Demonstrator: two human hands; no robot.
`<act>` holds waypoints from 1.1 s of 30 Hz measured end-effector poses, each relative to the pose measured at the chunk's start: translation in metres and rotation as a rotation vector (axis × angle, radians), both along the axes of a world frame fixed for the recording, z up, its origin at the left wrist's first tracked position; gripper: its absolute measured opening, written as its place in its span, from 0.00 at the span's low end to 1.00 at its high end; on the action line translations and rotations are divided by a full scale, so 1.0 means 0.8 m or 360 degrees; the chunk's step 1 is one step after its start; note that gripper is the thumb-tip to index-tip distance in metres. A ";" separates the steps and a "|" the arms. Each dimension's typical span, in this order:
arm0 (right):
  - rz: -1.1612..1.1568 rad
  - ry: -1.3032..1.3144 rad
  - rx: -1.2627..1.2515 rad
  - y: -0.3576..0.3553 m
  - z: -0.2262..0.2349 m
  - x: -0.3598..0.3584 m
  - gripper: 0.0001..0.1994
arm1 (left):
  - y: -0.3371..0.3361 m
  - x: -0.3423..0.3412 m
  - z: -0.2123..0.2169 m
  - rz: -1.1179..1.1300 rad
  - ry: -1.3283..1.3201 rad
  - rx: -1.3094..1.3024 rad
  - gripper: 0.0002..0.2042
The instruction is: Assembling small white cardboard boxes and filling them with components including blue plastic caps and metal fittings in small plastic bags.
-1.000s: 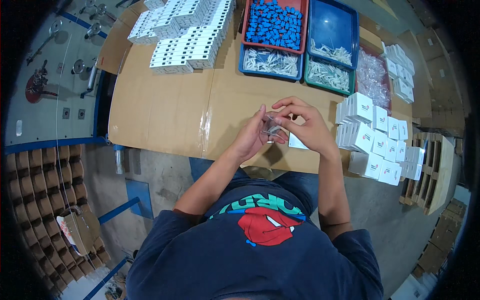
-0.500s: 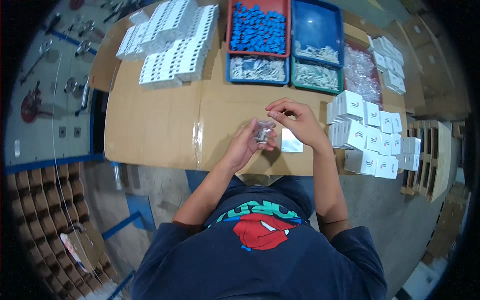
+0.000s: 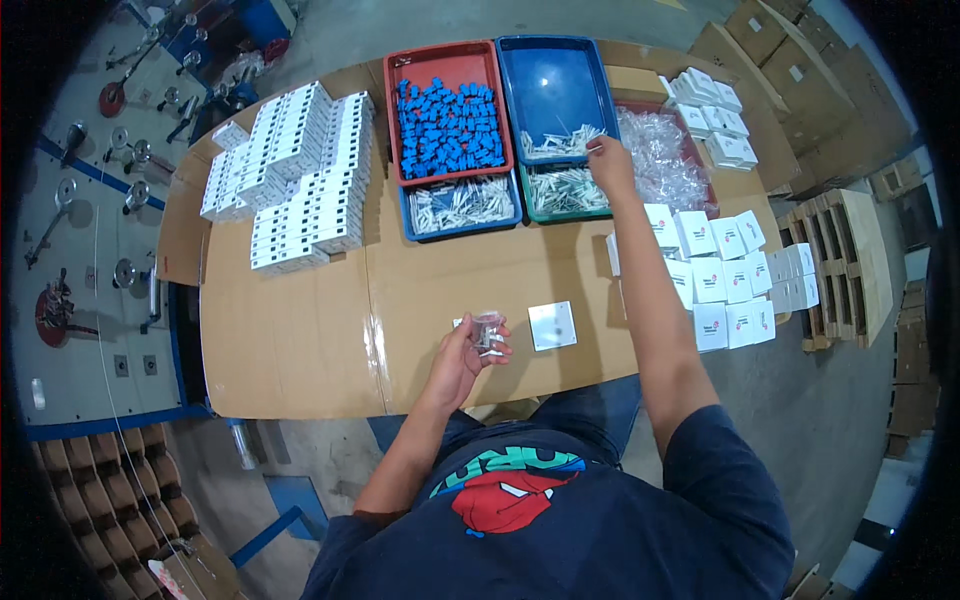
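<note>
Low over the cardboard-covered table, my left hand (image 3: pixel 460 368) is closed round a small clear plastic bag (image 3: pixel 487 328) with whitish parts inside. My right hand (image 3: pixel 610 165) reaches far forward to the near right corner of the upper blue tray (image 3: pixel 555 85). Its fingers are pinched together beside thin white pieces (image 3: pixel 563 143) in that tray; whether a piece is between the fingertips is too small to tell. A flat white square piece (image 3: pixel 553 326) lies on the cardboard, right of the bag.
A red tray (image 3: pixel 400 70) holds blue parts (image 3: pixel 450 125). Nearer stand a blue tray (image 3: pixel 425 237) and a green tray (image 3: pixel 545 217) of white pieces. Clear bags (image 3: pixel 660 155) are heaped at right. White boxes are stacked at left (image 3: pixel 300 190) and right (image 3: pixel 705 280).
My right hand has moved from beside the bag forward to the upper blue tray. The left hand still holds the bag. The whole view has shifted, showing more beyond the table.
</note>
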State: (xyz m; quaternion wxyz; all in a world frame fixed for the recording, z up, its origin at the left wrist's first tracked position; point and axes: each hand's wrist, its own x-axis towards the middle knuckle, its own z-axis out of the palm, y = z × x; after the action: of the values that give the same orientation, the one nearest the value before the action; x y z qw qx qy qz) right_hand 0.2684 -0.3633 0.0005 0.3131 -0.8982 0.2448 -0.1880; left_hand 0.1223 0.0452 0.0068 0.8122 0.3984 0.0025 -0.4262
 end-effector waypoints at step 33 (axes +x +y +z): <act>0.0471 -0.0114 0.0443 0.076 0.009 -0.042 0.10 | -0.007 0.023 0.002 0.0149 0.0057 0.0001 0.27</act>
State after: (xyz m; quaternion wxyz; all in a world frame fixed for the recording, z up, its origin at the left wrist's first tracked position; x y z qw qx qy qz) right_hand 0.2348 -0.3025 0.0079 0.4668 -0.8652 0.1224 -0.1360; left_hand 0.1403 0.0400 0.0086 0.8309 0.3904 0.0358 -0.3947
